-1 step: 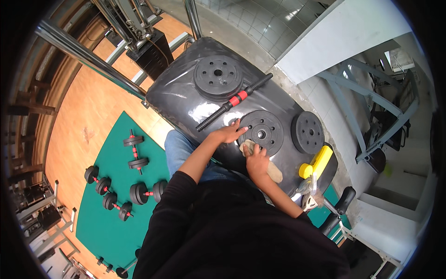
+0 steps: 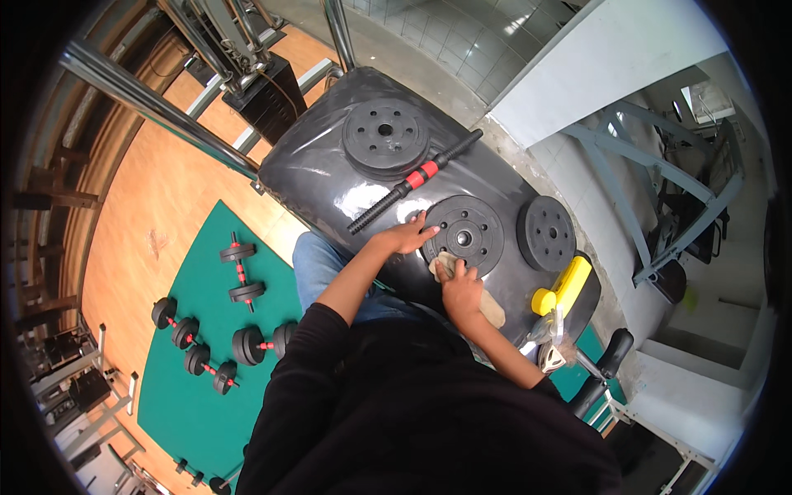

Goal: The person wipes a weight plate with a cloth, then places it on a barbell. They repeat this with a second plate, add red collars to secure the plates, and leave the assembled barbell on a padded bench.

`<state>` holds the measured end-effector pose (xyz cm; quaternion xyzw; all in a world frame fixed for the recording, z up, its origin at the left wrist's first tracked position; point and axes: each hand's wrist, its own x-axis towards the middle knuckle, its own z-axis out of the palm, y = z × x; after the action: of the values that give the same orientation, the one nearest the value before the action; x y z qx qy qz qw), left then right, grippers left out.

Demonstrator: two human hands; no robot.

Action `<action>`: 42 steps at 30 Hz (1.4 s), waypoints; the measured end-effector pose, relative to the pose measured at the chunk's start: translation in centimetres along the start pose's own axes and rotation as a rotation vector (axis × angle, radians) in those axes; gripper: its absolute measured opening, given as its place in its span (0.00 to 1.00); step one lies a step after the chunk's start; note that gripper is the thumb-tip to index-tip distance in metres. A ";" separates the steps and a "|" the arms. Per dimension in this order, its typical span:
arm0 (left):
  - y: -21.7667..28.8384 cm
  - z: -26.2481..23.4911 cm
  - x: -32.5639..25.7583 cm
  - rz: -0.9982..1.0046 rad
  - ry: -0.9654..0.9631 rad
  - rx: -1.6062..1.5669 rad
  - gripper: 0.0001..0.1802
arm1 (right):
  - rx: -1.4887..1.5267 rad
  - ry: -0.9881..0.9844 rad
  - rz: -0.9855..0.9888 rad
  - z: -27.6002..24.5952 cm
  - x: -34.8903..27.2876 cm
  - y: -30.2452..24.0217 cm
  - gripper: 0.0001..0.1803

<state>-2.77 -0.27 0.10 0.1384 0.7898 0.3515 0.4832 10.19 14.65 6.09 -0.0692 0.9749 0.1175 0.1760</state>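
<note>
A round black weight plate [image 2: 487,239], with a ring of small holes and a centre hole, lies flat on a black padded surface [image 2: 318,169]. My left hand [image 2: 404,237] rests on its left rim, fingers stretched out and holding nothing. In my right hand [image 2: 462,290] a beige cloth [image 2: 492,308] is bunched, pressed against the plate's near edge; part of it hangs out below the palm. Beyond my left hand lies a black threaded dumbbell bar [image 2: 423,173] with a red-banded grip. A thicker-looking plate or stack of plates [image 2: 385,136] sits further off.
To the right are another weight plate [image 2: 547,233], a yellow bottle [image 2: 569,285] and a clear plastic bag [image 2: 544,330]. Several assembled dumbbells [image 2: 247,345] lie on a green mat [image 2: 210,285] at left. A chrome rail [image 2: 157,107] runs past the padded surface.
My right hand has shifted very slightly nearer to me with the cloth, along the plate's near edge. My left hand stays where it was.
</note>
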 end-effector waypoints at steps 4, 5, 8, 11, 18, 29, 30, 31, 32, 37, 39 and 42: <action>0.0 -0.5 0.3 0.055 -0.043 0.029 0.48 | -0.001 -0.283 0.031 -2.1 -0.4 4.3 0.20; 0.0 -0.7 0.2 0.057 -0.042 0.035 0.48 | -0.021 -0.323 0.064 -2.3 0.5 5.2 0.19; 0.2 -0.9 0.3 0.070 -0.041 0.057 0.48 | 0.032 -0.150 0.075 -2.9 2.3 5.5 0.19; -0.3 -1.1 1.3 0.065 -0.025 0.083 0.48 | 0.021 0.053 0.017 -1.8 4.1 3.4 0.20; -0.3 -0.7 1.0 0.021 -0.003 0.083 0.47 | 0.186 -0.119 0.001 -1.0 5.7 2.5 0.18; -0.1 -1.2 1.1 0.091 -0.007 0.095 0.49 | 0.590 -0.131 0.054 -3.8 8.0 7.3 0.19; 0.0 -1.3 1.0 0.096 0.002 0.107 0.49 | 0.480 -0.024 0.061 -2.7 7.3 6.3 0.18; -0.4 -1.2 1.2 0.102 0.010 0.106 0.49 | 0.369 0.081 0.062 -2.1 6.6 5.3 0.16; -0.9 -1.0 1.6 0.107 0.019 0.105 0.48 | 0.344 0.181 0.035 -1.6 5.8 4.6 0.12; -0.7 -0.6 1.6 0.104 0.035 0.105 0.48 | 0.365 0.404 -0.044 1.0 4.8 4.7 0.05; -0.8 -0.6 1.6 0.108 0.037 0.099 0.48 | 0.358 0.399 -0.076 1.2 5.0 4.7 0.07; -0.8 -0.5 1.6 0.107 0.046 0.096 0.48 | 0.321 0.421 -0.096 1.1 5.4 4.7 0.07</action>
<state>-3.90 -0.20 -1.37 0.1954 0.8082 0.3415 0.4382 4.74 18.93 4.07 -0.1095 0.9918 -0.0640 -0.0163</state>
